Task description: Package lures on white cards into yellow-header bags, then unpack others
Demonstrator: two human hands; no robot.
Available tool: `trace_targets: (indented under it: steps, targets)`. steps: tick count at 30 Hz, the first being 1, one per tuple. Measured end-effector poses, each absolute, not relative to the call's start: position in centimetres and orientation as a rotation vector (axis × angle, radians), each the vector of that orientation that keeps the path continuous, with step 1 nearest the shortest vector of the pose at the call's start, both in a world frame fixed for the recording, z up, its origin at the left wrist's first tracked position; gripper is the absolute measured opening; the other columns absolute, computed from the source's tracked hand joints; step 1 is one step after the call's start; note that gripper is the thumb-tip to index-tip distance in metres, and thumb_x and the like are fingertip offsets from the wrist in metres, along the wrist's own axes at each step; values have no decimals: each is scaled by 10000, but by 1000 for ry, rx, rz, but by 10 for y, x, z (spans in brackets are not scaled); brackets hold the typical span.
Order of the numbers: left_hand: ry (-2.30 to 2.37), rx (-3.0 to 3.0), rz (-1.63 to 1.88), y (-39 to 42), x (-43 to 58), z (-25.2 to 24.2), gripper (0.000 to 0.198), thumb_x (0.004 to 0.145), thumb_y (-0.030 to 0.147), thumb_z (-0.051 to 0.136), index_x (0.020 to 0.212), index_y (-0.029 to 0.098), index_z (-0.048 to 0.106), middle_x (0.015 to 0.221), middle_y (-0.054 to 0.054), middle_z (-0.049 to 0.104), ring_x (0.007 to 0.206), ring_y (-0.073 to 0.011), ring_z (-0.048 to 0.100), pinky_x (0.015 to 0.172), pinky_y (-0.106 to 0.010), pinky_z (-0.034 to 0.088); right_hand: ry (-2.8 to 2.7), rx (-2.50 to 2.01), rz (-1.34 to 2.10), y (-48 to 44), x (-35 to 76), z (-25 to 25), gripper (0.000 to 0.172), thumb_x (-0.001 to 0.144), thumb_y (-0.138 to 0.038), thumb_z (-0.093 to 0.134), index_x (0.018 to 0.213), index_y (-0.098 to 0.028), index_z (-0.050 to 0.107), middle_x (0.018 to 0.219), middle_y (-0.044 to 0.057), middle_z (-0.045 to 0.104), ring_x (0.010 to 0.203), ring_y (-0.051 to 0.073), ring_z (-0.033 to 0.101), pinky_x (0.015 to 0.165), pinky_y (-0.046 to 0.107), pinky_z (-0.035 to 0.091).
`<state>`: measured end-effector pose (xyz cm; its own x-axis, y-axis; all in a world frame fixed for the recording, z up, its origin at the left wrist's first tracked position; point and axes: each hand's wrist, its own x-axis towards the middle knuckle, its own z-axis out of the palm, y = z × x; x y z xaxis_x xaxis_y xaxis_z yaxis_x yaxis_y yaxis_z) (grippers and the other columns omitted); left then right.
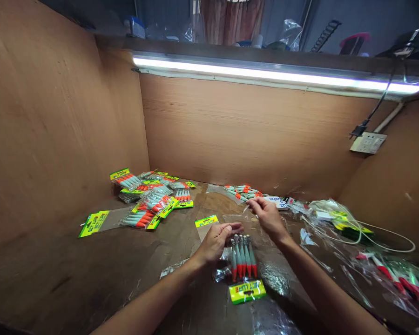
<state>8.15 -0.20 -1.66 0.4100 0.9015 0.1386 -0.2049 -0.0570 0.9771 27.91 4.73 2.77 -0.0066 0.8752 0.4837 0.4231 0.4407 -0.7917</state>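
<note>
A clear pack of several grey-and-orange fishing lures lies on the table, its yellow-green header card toward me. Just above the pack's far end is my left hand, open, with its fingers stretched to the right. My right hand is closed in a pinch, farther back and to the right. A thin pale sliver shows at its fingertips, too small to name. Loose lures lie on clear plastic behind that hand. Beyond my left hand rests another bag with a yellow header.
Packed lures are heaped at the left back, with a bag header beside them. A white cable loops over plastic bags at right. Red-and-white lures lie nearer. Wooden walls enclose the table; a plug hangs at right.
</note>
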Motion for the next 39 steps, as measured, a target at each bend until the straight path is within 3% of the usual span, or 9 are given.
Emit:
trace_targets:
  steps: [5,10,13,16,19,25,30,33,39]
  targets:
    - [625,1075,1054,4,78,-16,449,898,444,575,1212,137,668,1238,-170,690,1138,-304,652,901,-391,509,-1304,-1111,707,60,399,38,344,808,-514,669,875,-183,736,791,88,733,566,174,597,595,334,521]
    - [641,1014,1029,8,75,-16,423,898,409,581,1204,131,672,1212,-175,703,1055,-283,697,809,-336,546,-1434,-1411,221,34,501,77,243,859,-248,572,723,-167,757,850,160,755,813,200,663,771,309,503]
    - [631,1052,1006,9,75,-18,428,914,405,570,1227,127,660,1225,-185,694,1081,-284,686,802,-325,546,-1493,-1437,83,15,487,90,281,809,-96,559,901,-220,794,958,141,759,918,248,681,860,391,476]
    - [609,1096,996,10,77,-19,448,922,413,564,1252,122,647,1237,-195,685,1069,-293,687,820,-342,539,-1704,-1243,476,1,423,75,283,871,-242,556,1076,-236,751,1047,83,745,928,243,686,873,407,512]
    - [584,1104,976,7,79,-17,476,913,436,581,1267,123,641,1237,-196,684,1110,-314,665,875,-372,525,-1804,-1117,953,-3,353,42,480,862,-426,657,1299,-232,631,1137,86,713,920,206,662,807,348,525]
    - [607,1158,1012,0,79,-13,554,857,497,671,1332,234,557,1240,-143,653,1041,-251,663,820,-334,519,-1618,-1041,1158,8,300,8,379,771,-508,747,843,-137,732,707,3,637,602,105,492,584,245,401]
    - [811,1315,876,7,77,-32,484,664,437,853,998,151,651,909,-64,662,797,-183,637,646,-263,502,-1503,-1031,1099,16,304,8,373,757,-509,756,823,-144,714,703,-9,591,601,106,459,570,246,379]
    - [876,1395,870,13,79,-45,397,657,440,839,772,129,621,715,-14,615,621,-130,569,554,-226,440,-1462,-1040,1095,20,304,2,398,741,-536,756,831,-151,712,711,-5,597,591,111,460,565,253,384]
    - [954,1404,986,18,80,-46,306,687,390,788,728,145,610,684,10,593,606,-127,551,541,-219,405,-1443,-1042,1116,28,300,-3,404,738,-543,754,830,-153,708,706,-3,596,580,111,458,557,252,382]
